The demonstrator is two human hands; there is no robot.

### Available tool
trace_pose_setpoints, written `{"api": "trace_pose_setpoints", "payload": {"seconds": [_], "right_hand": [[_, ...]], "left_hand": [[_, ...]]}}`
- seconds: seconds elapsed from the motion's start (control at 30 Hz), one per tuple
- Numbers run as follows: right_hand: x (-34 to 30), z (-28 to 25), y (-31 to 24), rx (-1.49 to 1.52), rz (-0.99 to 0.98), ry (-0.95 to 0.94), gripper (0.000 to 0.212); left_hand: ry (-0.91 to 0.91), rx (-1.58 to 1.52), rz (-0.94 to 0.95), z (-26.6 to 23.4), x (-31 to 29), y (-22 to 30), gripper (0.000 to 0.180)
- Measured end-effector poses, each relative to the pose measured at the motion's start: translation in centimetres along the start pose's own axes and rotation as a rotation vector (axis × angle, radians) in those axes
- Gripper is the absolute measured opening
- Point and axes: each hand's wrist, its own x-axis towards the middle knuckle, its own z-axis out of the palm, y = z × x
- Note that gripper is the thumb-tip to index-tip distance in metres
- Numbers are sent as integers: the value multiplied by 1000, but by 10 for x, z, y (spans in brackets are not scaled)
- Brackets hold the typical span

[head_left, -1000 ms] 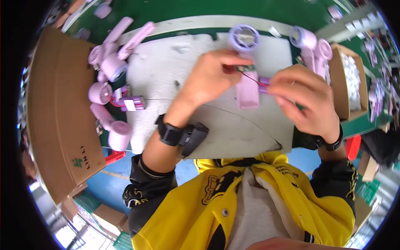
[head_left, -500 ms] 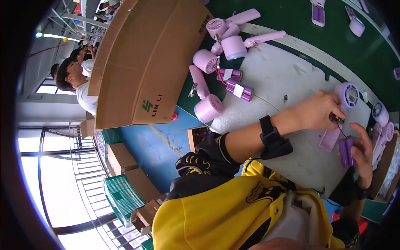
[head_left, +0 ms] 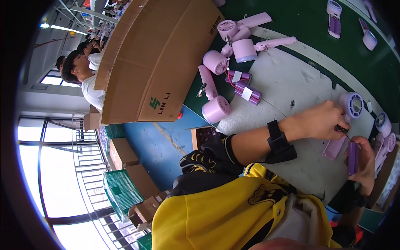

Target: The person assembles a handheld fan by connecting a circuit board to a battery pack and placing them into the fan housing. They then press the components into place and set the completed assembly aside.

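Note:
My left hand [head_left: 328,121] reaches across the board, fingers pinched on a small circuit board [head_left: 341,130], mostly covered by the fingertips. My right hand [head_left: 365,160] is closed around a purple battery pack [head_left: 353,159], held edge-on. A thin dark wire [head_left: 348,136] runs between the pack and the left fingertips. Beyond the left fingers lies a pink handheld fan, its round head [head_left: 351,105] showing a lilac grille. Below the left hand, a pink handle piece [head_left: 333,148] rests on the worn white work board [head_left: 287,83].
Pink fans [head_left: 216,109] with handles cluster at the board's far left, beside wired purple battery packs [head_left: 247,92]. A tall cardboard box [head_left: 162,62] stands left. More fans [head_left: 383,123] lie at right, near an open carton [head_left: 385,183]. Others sit on the green surface [head_left: 291,16].
My right hand has turned the battery pack, so its narrow side now shows. The left fingers stay pinched at the circuit board, covering more of it. The whole view has shifted slightly.

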Motion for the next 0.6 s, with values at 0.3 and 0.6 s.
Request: {"api": "trace_pose_setpoints", "payload": {"seconds": [0.3, 0.6], "right_hand": [[2, 31, -2, -671, -282, 51, 79], [21, 65, 14, -662, -406, 182, 72]], "left_hand": [[-90, 60, -22, -7, -1, 3, 24], [-94, 79, -31, -23, -5, 5, 25]]}}
